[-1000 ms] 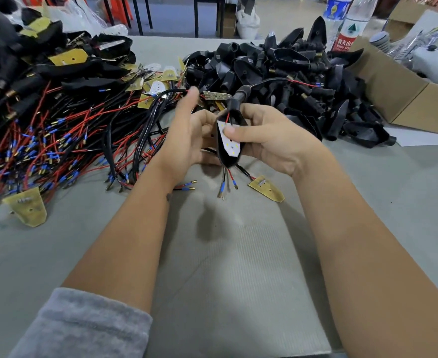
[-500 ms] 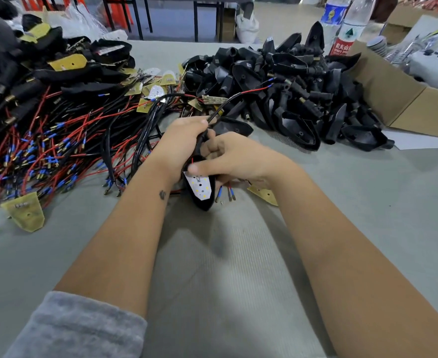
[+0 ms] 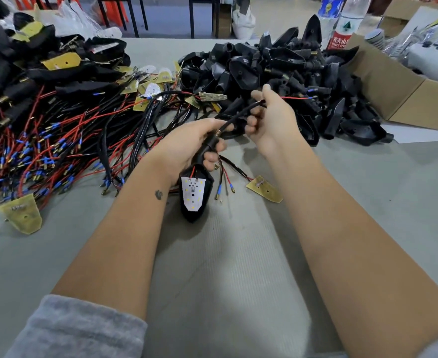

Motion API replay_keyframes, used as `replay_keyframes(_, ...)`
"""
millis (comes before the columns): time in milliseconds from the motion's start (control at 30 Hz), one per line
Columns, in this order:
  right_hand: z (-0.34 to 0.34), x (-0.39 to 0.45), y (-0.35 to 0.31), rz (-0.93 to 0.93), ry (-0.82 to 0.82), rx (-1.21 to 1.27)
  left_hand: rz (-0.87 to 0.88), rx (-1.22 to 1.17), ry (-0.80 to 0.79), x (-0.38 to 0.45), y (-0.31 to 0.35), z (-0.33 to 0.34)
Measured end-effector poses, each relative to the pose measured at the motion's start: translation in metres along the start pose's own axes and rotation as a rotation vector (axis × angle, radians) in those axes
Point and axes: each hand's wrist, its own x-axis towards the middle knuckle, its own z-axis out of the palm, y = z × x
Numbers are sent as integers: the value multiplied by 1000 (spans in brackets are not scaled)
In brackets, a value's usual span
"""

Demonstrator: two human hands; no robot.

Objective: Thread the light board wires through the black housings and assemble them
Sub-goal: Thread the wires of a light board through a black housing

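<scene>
My left hand [image 3: 190, 143] grips the stem of a black housing [image 3: 199, 202] that points down toward me. A white light board [image 3: 192, 193] with small LEDs sits in the housing's open face. Out of the stem's brass end comes a black-sleeved wire [image 3: 241, 112]. My right hand [image 3: 269, 117] pinches that wire a little up and to the right, and its red lead [image 3: 295, 98] sticks out past my fingers. A pile of empty black housings [image 3: 277, 73] lies behind my hands.
Red and black wires with blue terminals [image 3: 45, 146] spread across the left of the grey table [image 3: 225, 267]. Loose yellow boards [image 3: 264, 188] lie near my hands. A cardboard box [image 3: 403, 99] and water bottles [image 3: 347, 21] stand at the back right.
The housing has turned with its stem upward in my left hand. My right hand left the board and moved up and right, drawing the wire out of the stem.
</scene>
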Motion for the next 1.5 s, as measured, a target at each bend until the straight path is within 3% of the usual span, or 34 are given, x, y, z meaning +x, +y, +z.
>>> replay_keyframes(133,-7,4,-3,-64,20,31,-3,70,-10,0,-2,1)
replay_keyframes(267,-8,2,-1,-29,-33,-27,32,82,16,-1,-5,-2)
replay_keyframes(400,-13,6,-4,-6,-31,64,53,115,80,-1,-5,-6)
replay_keyframes(533,-21,9,-3,-177,66,-156,21,65,131,0,-4,-9)
replay_keyframes(900,-21,7,-12,-272,80,-82,59,142,-37,-9,-5,-9)
replay_keyframes(1233,-17,0,-11,-273,33,-82,103,203,-21,-8,-6,-4)
replay_keyframes(1500,-22,-2,-16,-305,114,-84,84,164,-98,-11,-6,-7)
